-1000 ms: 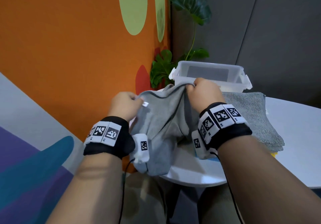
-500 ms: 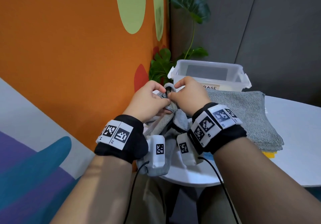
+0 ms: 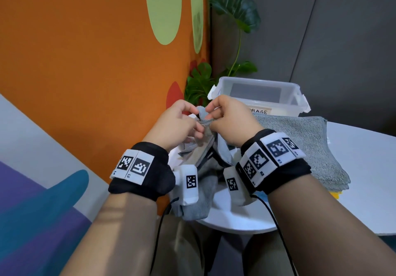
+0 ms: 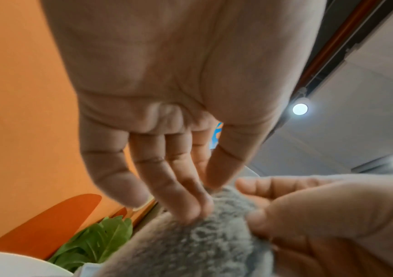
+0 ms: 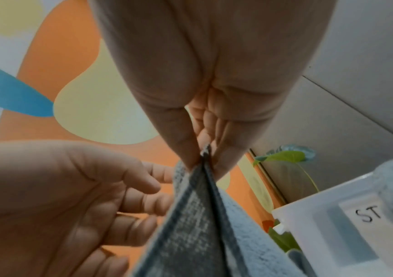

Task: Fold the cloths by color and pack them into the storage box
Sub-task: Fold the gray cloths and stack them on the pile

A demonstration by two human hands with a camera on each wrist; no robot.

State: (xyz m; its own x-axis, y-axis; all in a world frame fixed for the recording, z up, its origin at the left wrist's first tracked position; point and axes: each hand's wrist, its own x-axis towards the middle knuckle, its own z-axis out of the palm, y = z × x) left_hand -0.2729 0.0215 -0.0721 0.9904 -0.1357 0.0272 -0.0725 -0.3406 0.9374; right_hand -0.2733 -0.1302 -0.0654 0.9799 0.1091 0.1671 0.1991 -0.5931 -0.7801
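Since a second earlier, when I held the grey cloth (image 3: 201,181) spread wide, both hands had come together in front of the storage box (image 3: 259,95). That one cloth hung bunched from its top corners, draping over the near edge of the white table (image 3: 364,153). My right hand (image 3: 231,119) pinched those corners between thumb and forefinger. My left hand (image 3: 177,123) touched them with fingertips only, its grip loosened. One folded grey towel (image 3: 300,138) lay just before the box.
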